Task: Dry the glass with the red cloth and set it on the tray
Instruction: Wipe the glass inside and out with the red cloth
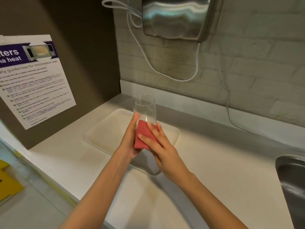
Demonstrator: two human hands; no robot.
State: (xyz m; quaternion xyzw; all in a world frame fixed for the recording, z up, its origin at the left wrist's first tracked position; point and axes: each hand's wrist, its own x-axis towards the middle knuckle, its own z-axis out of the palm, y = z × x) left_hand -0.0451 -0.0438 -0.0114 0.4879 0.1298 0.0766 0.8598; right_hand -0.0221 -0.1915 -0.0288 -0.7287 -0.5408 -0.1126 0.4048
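A tall clear glass (145,108) is held upright above the white tray (105,133) on the counter. My left hand (130,138) grips the glass's lower part from the left. A red cloth (143,138) covers the lower front of the glass, and my right hand (158,146) presses the cloth against it with fingers spread. The base of the glass is hidden behind the cloth and hands.
A metal sink (292,182) is at the right edge. On the tiled wall hangs a steel hand dryer (175,17) with a looping white cable (196,70). A microwave notice (33,80) is stuck on the brown left wall. A yellow object (8,184) lies at lower left.
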